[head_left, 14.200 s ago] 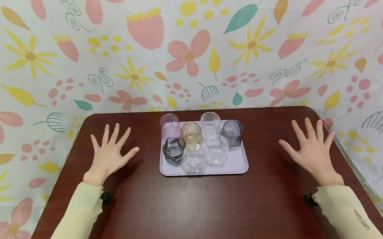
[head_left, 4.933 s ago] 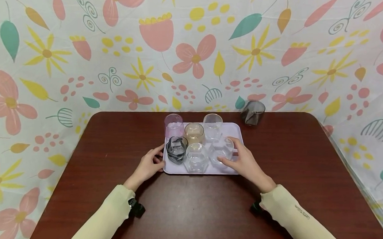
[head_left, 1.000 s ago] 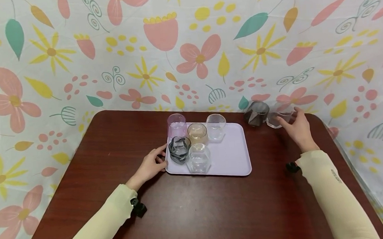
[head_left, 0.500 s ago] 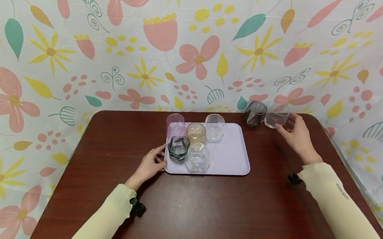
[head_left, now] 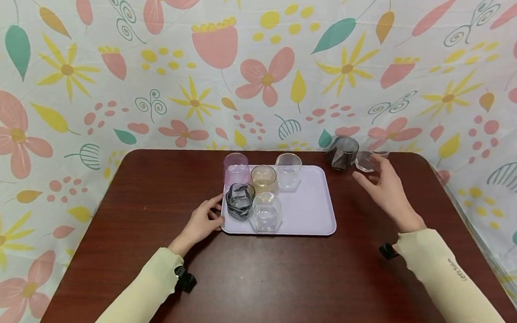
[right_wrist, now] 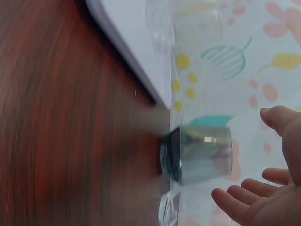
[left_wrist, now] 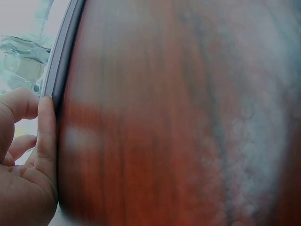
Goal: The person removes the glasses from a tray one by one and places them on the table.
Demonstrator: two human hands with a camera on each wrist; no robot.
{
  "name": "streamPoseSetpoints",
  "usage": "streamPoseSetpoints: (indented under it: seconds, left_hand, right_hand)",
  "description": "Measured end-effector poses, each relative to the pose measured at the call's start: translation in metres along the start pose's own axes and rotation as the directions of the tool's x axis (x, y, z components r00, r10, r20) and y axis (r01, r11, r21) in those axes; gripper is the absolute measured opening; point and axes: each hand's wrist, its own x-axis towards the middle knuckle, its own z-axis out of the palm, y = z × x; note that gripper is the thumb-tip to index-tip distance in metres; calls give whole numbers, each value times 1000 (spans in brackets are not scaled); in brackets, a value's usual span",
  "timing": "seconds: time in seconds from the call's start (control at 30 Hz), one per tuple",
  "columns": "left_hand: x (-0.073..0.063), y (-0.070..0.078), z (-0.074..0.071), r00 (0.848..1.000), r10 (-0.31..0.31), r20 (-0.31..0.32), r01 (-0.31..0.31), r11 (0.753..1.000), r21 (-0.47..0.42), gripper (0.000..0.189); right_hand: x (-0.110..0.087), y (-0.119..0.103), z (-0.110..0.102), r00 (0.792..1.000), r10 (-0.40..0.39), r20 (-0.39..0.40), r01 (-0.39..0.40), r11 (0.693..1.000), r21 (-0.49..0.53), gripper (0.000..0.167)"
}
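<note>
My left hand [head_left: 200, 223] pinches the left rim of the lilac tray [head_left: 307, 205], fingers curled and thumb along the edge. On the tray stand a pink glass [head_left: 237, 170], an amber glass [head_left: 264, 180], a dark wavy glass [head_left: 240, 202], a clear glass [head_left: 288, 170] at the back and a clear hexagonal-based glass [head_left: 266, 213] in front. At the table's back right, a smoky grey glass [head_left: 343, 152] stands beside another clear glass [head_left: 363, 162], which my fingers partly hide. My right hand [head_left: 386, 188] hovers before that pair, fingers relaxed and apart, holding nothing.
The dark brown wooden table [head_left: 257, 290] carries everything. A floral-patterned cloth [head_left: 253, 82] hangs directly behind its back edge, close to the grey and clear glasses. The tray's right half shows its bare surface.
Earlier, the grey glass and then a clear glass went from the tray to the table's back right. My right hand has just released the clear glass and drawn back leftward; the left stays put.
</note>
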Motion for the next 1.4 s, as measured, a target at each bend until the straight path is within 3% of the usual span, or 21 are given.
streamPoseSetpoints:
  seconds: [0.7,1.17,1.4]
  left_hand:
    - [-1,2,1,1000,-7,-3,7,1000,-2,71]
    - [-2,4,2,1000,-1,-16,1,1000,-11,70]
    - [-2,5,2,1000,-14,-13,14,1000,-13,70]
  right_hand:
    - [9,-40,58,988,-129,86,125,990,58,71]
    - [26,-55,87,974,-109,201,93,992,88,76]
    - [35,-58,103,969,-132,207,112,988,108,79]
